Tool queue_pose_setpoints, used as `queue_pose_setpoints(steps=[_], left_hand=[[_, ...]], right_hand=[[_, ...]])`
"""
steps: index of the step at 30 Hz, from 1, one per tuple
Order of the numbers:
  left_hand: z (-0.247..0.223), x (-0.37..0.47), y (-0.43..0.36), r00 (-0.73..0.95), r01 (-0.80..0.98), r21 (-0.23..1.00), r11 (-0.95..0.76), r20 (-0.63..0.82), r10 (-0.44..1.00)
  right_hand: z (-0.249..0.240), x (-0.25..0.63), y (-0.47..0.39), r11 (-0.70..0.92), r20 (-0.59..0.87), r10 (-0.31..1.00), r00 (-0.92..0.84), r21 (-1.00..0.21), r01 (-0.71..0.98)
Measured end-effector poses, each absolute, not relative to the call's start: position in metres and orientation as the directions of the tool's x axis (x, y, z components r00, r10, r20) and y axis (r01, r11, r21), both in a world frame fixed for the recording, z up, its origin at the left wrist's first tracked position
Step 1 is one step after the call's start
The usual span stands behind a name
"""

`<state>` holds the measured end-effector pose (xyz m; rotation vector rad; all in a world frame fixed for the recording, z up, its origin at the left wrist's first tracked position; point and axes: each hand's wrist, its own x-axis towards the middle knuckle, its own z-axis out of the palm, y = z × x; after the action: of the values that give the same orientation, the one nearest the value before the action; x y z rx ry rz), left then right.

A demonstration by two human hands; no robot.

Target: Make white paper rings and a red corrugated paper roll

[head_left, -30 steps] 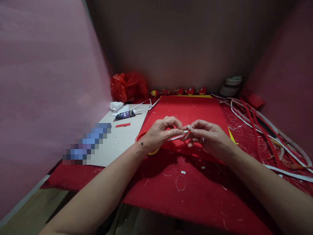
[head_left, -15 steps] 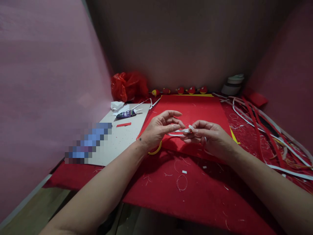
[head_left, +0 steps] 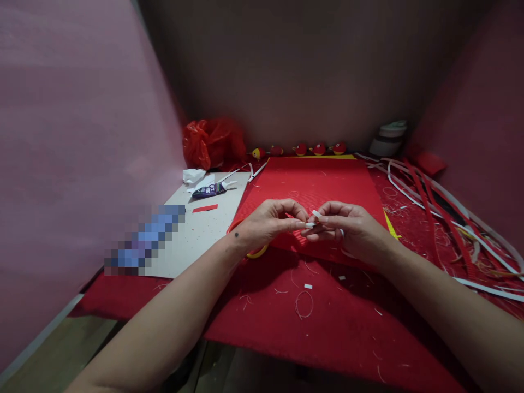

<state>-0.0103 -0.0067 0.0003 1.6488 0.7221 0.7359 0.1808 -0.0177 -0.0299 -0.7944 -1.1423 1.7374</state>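
Over a red corrugated sheet [head_left: 311, 183], my two hands meet around a narrow white paper strip [head_left: 310, 225]. My left hand [head_left: 278, 221] pinches the strip between thumb and fingertips. My right hand [head_left: 339, 221] is closed on the strip too, with a short white end standing up above its thumb. Part of the strip shows again below the right-hand fingers; the rest is hidden inside the hands. A yellow ring-shaped handle [head_left: 257, 252] lies below my left wrist, partly covered.
On the left a grey board [head_left: 196, 229] bears a glue tube [head_left: 209, 189], a red scrap [head_left: 205, 208] and crumpled white paper [head_left: 193, 175]. Behind are a red plastic bag [head_left: 213, 142], several small red bird figures [head_left: 318, 149] and a lidded cup [head_left: 387, 139]. Loose strips [head_left: 442, 213] lie right.
My left thumb and fingers, which were apart above the strip, have come down and closed on it beside my right hand. The right hand has barely moved.
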Motion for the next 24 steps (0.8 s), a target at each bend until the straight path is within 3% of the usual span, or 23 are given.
queue_pose_setpoints(steps=[5, 11, 17, 24], left_hand=[[0.006, -0.009, -0.010, 0.595, 0.064, 0.977, -0.203, 0.126, 0.794], [0.014, -0.012, -0.010, 0.551, 0.258, 0.914, -0.313, 0.128, 0.825], [0.008, -0.013, -0.014, 0.667, 0.369, 0.776, -0.511, 0.162, 0.727], [0.012, -0.007, -0.020, 0.672, 0.556, 0.581, -0.595, 0.107, 0.733]], right_hand=[[-0.028, 0.180, -0.019, -0.192, -0.072, 0.922, -0.380, -0.938, -0.289], [-0.020, 0.182, -0.020, -0.074, -0.053, 0.963, -0.263, -0.995, -0.069], [-0.014, 0.181, -0.024, -0.135, -0.138, 0.929, -0.344, -0.990, 0.032], [-0.014, 0.179, -0.027, -0.022, -0.089, 0.940, -0.330, -0.979, 0.204]])
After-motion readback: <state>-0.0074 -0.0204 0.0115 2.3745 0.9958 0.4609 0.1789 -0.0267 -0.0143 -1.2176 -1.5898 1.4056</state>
